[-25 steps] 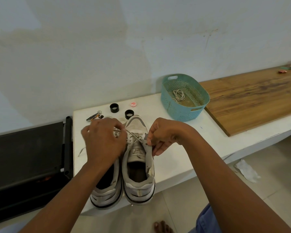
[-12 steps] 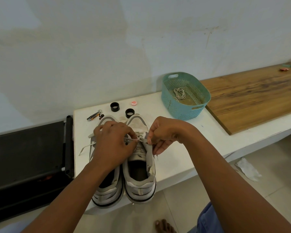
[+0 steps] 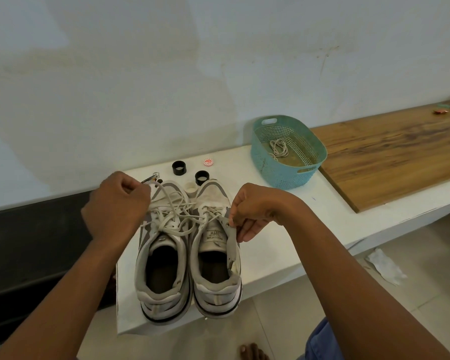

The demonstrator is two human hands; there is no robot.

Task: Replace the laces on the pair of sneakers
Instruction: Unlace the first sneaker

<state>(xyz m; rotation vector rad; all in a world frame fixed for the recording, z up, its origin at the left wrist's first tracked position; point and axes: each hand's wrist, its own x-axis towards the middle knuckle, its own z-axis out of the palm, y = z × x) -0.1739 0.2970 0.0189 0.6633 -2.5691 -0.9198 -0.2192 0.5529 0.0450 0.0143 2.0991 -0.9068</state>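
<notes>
A white desk (image 3: 283,229) is set against a pale, stained wall (image 3: 218,74); tiled floor (image 3: 374,294) is seen below its front edge. The pair of sneakers (image 3: 190,261) stands at the front edge, heels over the edge. The lace (image 3: 172,201) is pinched in the curled left hand (image 3: 117,203) above the left sneaker. The eyelet flap of the right sneaker is pinched by the curled right hand (image 3: 255,211). Two black rings (image 3: 179,168) lie near the back edge. A teal basket (image 3: 287,152) holding a coiled lace (image 3: 278,149) rests beside a wooden board (image 3: 400,149) at the right end.
</notes>
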